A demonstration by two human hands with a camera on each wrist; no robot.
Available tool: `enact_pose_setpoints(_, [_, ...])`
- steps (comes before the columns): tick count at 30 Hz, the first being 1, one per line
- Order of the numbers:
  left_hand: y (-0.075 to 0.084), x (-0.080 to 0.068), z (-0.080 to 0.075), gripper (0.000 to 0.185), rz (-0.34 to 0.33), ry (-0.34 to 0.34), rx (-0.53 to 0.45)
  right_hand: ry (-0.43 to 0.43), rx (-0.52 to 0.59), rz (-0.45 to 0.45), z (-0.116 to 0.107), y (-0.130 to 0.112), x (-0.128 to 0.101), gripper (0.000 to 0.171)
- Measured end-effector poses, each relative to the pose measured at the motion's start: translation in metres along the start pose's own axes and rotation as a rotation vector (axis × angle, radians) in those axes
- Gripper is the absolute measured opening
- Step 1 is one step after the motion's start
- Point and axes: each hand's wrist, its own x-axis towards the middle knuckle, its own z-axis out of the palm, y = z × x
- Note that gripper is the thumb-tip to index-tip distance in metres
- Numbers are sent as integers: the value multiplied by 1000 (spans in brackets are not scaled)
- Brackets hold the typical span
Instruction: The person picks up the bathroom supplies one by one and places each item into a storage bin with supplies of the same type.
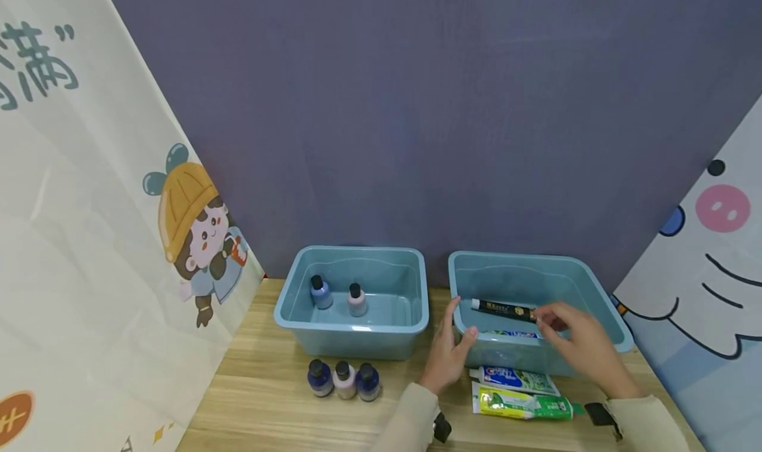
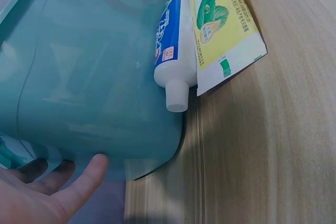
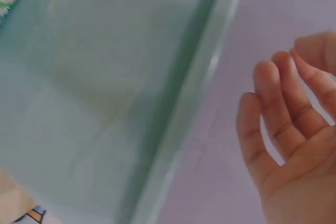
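Note:
In the head view my right hand (image 1: 568, 336) pinches a black toothpaste tube (image 1: 505, 310) by its right end, inside the right blue bin (image 1: 518, 261). The right wrist view shows that hand (image 3: 296, 124) with thumb and forefinger together at the edge; the tube is out of sight there. My left hand (image 1: 446, 353) rests on the bin's left front corner, its fingers (image 2: 84, 184) fairly straight against the outer wall. Another toothpaste tube (image 1: 512, 334) lies in the bin, mostly hidden by the front rim. A blue-and-white tube (image 1: 516, 380) and a yellow-green tube (image 1: 520, 402) lie before the bin.
A second blue bin (image 1: 357, 341) stands to the left, with a blue bottle (image 1: 321, 294) and a pale bottle (image 1: 357, 302) inside. Before it stand two dark blue bottles and a pale pink bottle (image 1: 344, 382) on the wooden table (image 1: 256, 399). A dark curtain (image 1: 405, 121) hangs behind.

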Motion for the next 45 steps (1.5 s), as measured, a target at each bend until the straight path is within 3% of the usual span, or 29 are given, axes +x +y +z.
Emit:
enact_pose_setpoints(7, [1,1,0,63,9,-2,4,61,11,48,16,-5,-24,21])
enact_pose_setpoints(15, [0,0,0,63,-8,-4,1,10,-2,111,41,-6,-50,24])
enact_pose_setpoints(25, [1,0,0,63,-18,-2,10,-163,-27,279,56,2,-67,13])
enact_pose_setpoints(37, [0,0,-1,63,-26,-12,13,-394,-29,413,86,16,-82,18])
enact_pose_setpoints(45, [-2,1,1,63,-27,-8,1,-445,-83,430,101,27,-92,23])
